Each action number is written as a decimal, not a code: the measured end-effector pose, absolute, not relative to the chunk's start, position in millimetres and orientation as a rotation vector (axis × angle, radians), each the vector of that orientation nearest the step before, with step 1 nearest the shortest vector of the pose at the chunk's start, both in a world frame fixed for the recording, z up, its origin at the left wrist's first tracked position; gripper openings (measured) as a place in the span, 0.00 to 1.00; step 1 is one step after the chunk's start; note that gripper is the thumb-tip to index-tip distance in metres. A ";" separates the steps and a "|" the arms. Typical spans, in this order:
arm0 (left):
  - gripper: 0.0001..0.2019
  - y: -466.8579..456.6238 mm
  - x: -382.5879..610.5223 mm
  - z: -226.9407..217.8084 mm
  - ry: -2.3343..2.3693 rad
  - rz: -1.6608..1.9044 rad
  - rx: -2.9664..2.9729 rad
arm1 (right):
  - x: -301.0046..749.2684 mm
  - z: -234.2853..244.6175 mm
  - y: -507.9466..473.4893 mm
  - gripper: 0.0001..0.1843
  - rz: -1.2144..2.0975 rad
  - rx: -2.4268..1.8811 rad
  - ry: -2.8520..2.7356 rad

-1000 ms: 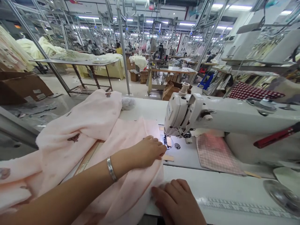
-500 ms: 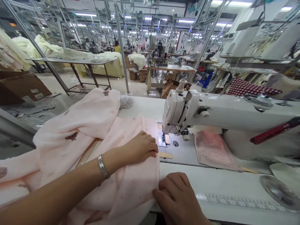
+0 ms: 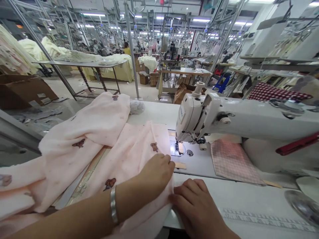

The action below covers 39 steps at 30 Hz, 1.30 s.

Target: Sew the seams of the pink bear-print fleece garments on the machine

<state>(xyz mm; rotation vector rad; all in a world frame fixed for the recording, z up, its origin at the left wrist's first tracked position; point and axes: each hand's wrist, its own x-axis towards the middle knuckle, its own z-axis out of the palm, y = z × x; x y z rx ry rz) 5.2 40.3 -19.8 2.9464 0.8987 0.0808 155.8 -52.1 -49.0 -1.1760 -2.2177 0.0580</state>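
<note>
The pink cloth lies on the white table, its straight edge just left of the sewing machine's lit needle area, with a narrow gap between. The left hand rests on the cloth near that edge, fingers curled down; a silver bracelet circles the wrist. The right hand is nearer the body, thumb against the cloth's edge and fingers bent over the table. The two hands are near each other but apart (whether either one pinches the cloth, I cannot tell). Small brown bear prints show above and beside the left hand. More pink cloth is heaped to the left, and a checked cloth lies under the machine's arm.
</note>
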 end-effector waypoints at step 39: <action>0.09 145.5 12.2 -32.4 0.611 0.512 2.869 | 199.0 -46.7 33.6 0.12 -0.299 -1.271 -2.344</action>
